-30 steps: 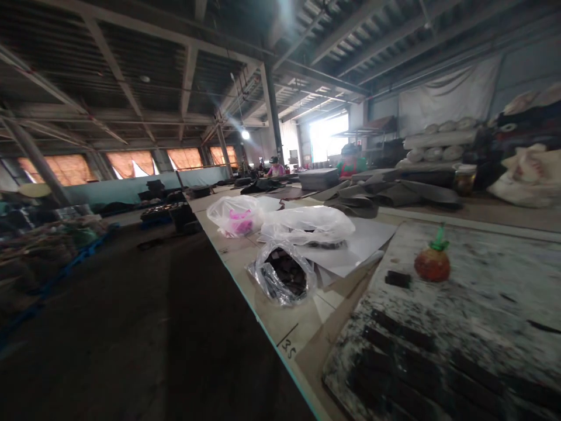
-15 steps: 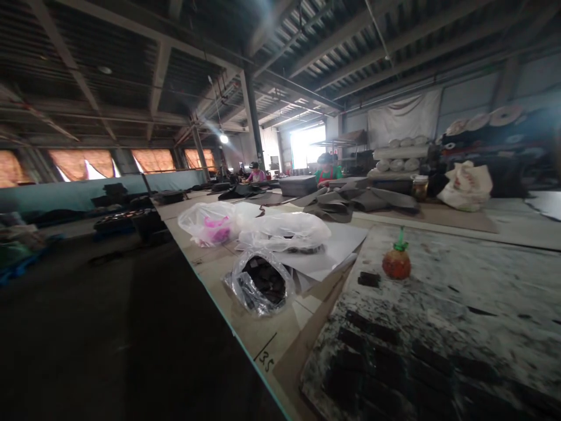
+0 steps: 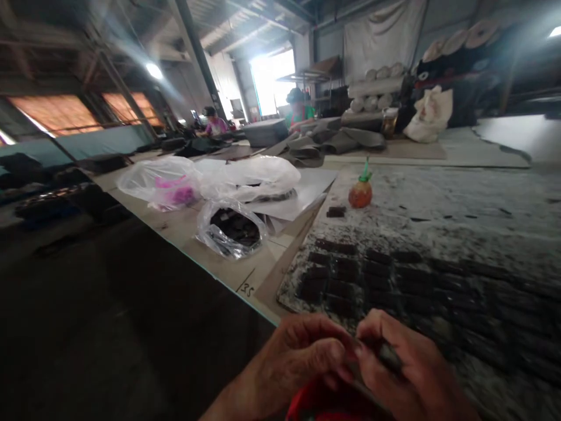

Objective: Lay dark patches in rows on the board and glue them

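My left hand [image 3: 307, 351] and my right hand [image 3: 412, 365] meet at the front edge of a smeared white board [image 3: 460, 193], fingertips pinched together. Between the right fingers a small dark sliver shows, too blurred to name; whatever the left fingers hold is hidden. Just beyond my hands, rows of dark rectangular pieces [image 3: 377, 275] lie on the board. Farther back stands a round orange-brown bottle with a green spout [image 3: 360, 190], beside a small dark piece [image 3: 336, 211].
Left of the board, an open clear bag of dark pieces [image 3: 234, 228] sits on the table [image 3: 205, 257]. Behind it are a plastic bag with pink contents [image 3: 169, 187] and a white plastic bag [image 3: 263, 172]. Two people [image 3: 300, 111] are at the far end, near grey material [image 3: 315, 143].
Both hands have come into view at the bottom, fingers together. My view has tilted down and turned right, showing more of the rows of dark pieces.
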A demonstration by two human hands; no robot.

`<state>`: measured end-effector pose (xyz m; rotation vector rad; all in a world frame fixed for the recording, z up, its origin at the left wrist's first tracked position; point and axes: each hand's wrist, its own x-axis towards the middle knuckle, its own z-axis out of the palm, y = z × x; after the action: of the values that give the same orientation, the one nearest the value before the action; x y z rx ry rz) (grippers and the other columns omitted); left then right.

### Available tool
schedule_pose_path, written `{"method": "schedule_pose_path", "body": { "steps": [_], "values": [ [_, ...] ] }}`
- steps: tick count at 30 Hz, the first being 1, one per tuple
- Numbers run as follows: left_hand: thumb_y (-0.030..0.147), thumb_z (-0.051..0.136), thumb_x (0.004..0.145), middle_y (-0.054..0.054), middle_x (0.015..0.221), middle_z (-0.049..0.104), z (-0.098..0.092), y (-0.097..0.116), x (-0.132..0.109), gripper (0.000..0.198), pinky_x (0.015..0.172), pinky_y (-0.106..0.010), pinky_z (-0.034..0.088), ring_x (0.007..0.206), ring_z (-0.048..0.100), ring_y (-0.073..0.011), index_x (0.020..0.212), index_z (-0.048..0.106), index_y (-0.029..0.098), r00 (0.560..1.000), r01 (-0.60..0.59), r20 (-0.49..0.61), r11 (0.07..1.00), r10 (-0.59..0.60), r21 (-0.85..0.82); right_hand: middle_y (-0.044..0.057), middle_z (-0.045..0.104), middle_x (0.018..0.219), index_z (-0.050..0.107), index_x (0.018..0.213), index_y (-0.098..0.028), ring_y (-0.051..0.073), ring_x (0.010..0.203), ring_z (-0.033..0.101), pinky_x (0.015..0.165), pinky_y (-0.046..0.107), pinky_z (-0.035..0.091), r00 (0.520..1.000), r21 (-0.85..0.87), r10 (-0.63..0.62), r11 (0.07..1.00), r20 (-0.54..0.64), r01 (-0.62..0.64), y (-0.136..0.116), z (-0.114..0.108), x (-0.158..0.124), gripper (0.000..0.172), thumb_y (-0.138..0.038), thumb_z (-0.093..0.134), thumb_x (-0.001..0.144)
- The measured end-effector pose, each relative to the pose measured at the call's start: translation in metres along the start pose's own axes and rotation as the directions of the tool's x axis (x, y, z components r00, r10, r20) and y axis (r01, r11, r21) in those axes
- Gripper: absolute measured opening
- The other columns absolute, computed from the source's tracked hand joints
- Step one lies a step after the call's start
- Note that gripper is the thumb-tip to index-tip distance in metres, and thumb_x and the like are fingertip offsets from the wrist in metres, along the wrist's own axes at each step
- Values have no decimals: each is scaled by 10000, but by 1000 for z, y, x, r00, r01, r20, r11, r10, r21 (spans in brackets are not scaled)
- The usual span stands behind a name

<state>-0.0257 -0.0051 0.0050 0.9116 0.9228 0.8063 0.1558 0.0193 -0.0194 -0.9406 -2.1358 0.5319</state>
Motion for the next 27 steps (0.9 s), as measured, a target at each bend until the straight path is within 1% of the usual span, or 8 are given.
{"method": "schedule_pose_path", "body": {
  "steps": [4,8,14,17,20,23,24,27],
  "values": [
    [512,673,757,-83,881,691,0,-6,2,465,714,-246,460,789,634,-174,1065,679,164,998,7,61,1000,-5,-25,-66,571,616,461,780,-243,67,521,583,513,145,464,998,-73,16,997,-61,-20,7,-3,-1,122,-133,454,831],
    [584,572,804,-121,1053,675,0,-11,-3,588,799,-318,466,947,634,-241,1243,577,193,994,-21,110,999,26,-49,-35,569,640,453,808,-228,92,536,600,529,182,464,984,-199,-52,980,-170,18,8,2,-2,109,-122,436,832],
    [667,476,807,-156,1245,587,-3,-20,-9,678,861,-392,453,1021,612,-285,1300,524,205,993,-59,108,998,57,8,-12,576,633,454,796,-227,123,522,598,518,221,457,967,-316,-61,948,-248,-21,15,2,-1,116,-120,431,834],
    [687,460,804,-160,1229,599,-5,-22,-8,683,843,-370,451,1020,611,-282,1257,565,188,986,-67,144,992,83,-110,-15,585,649,472,811,-230,121,537,601,533,212,468,962,-303,4,949,-274,-91,17,-7,-3,102,-132,468,835],
    [706,504,766,-149,1224,605,-3,-26,-3,702,813,-313,452,1013,616,-258,1230,586,185,979,-13,190,953,74,-303,-39,611,670,502,851,-248,92,563,622,539,152,485,973,-130,62,987,-221,-92,8,-13,-6,76,-177,484,872],
    [655,610,731,-129,1148,639,-3,-37,2,681,847,-310,448,1002,613,-235,1203,603,164,969,-30,210,905,130,-424,-44,668,751,554,924,-253,83,620,664,582,127,517,990,252,139,959,-10,-132,-8,-10,-5,113,-169,486,890],
    [634,635,726,-121,1123,646,-4,-42,2,679,867,-329,445,1002,612,-235,1212,596,162,967,-44,207,893,151,-447,-34,688,803,577,948,-246,85,663,678,609,124,525,989,331,127,933,69,-143,-14,-7,-3,135,-157,501,881],
    [576,714,684,-125,1148,631,-9,-54,2,729,933,-383,415,1048,593,-258,1258,554,155,973,-50,177,890,145,-453,-23,712,911,643,945,-231,83,806,682,703,101,516,985,414,35,904,166,-102,-27,0,5,164,-136,542,857]
  ]
}}
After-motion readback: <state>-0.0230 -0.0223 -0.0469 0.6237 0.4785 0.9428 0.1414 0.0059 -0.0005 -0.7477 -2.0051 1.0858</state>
